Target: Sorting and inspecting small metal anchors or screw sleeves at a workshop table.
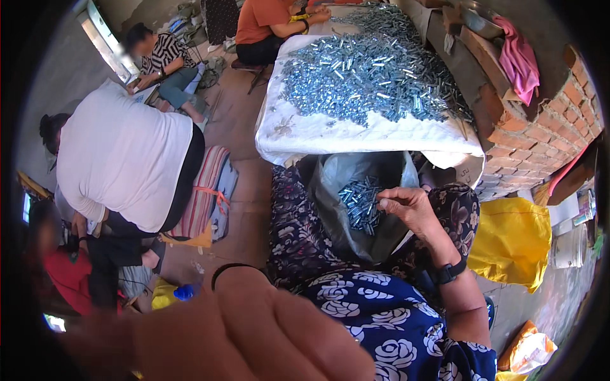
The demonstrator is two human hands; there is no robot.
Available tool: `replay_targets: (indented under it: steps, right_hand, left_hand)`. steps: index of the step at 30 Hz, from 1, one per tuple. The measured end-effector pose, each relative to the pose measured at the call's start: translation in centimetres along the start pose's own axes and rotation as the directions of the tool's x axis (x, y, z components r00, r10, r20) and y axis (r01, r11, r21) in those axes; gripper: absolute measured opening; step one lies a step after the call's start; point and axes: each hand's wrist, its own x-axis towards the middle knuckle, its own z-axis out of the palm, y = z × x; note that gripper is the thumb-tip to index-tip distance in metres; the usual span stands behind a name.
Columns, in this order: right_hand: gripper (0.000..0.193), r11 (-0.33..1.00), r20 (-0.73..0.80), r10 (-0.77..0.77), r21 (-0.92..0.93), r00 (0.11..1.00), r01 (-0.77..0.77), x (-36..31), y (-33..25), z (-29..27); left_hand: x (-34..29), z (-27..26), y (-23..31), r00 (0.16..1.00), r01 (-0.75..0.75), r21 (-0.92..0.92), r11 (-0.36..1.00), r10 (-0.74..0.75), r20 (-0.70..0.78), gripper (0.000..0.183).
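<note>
- Nearest you, your left grip [254, 324] looms blurred across the lower view, its fingers curled; whether it grasps anything, I cannot tell. It blocks your sight of what lies beneath, so a blind bump seems possible.
- Your right grip [410, 208] is pinched at the fingertips over the sack's right side; I cannot tell whether it has a piece.
- The metal pieces [361, 204] lie inside the grey sack [333, 174] between your legs [289, 219]. Its slack rim might fold in, or a shifted knee might tip it and spill them.
- Beyond, the cloth-covered counter [276, 120] bears a loose heap [375, 76] of similar pieces; snagging the overhang could drag some down.
- Right, a yellow sheet [511, 241] and brick wall [540, 136] limit your elbow room.
- Left, past a tied bundle [200, 197], 1 person in white [127, 152] bends over.
</note>
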Motion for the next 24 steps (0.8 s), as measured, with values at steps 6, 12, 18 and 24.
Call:
replay_targets:
  steps: [6, 12, 18, 24]
  right_hand:
    - [0.017, 0.997, 0.065, 0.040, 0.067, 0.997, -0.045, -0.1, -0.7, 0.6]
    - [0.013, 0.998, 0.045, 0.036, 0.047, 0.998, -0.038, 0.7, -2.6, 0.8]
    - [0.013, 0.999, -0.044, -0.048, 0.005, 0.998, 0.048, 3.6, -3.5, -0.3]
    - [0.019, 0.985, -0.354, -0.173, -0.077, 0.919, 0.156, 10.8, -1.3, -4.9]
  left_hand:
    - [-2.7, 2.0, 2.4, 1.000, 0.001, -0.003, 1.000, -0.001, -0.002, 0.029]
    - [-5.1, 3.0, 4.0, 0.998, 0.006, -0.043, 0.999, -0.003, 0.059, 0.023]
    - [-4.3, 4.4, 5.1, 0.998, 0.017, -0.061, 0.998, -0.013, 0.066, 0.019]
    - [-3.8, 5.2, 6.6, 0.997, 0.027, -0.054, 0.998, -0.023, 0.077, 0.018]
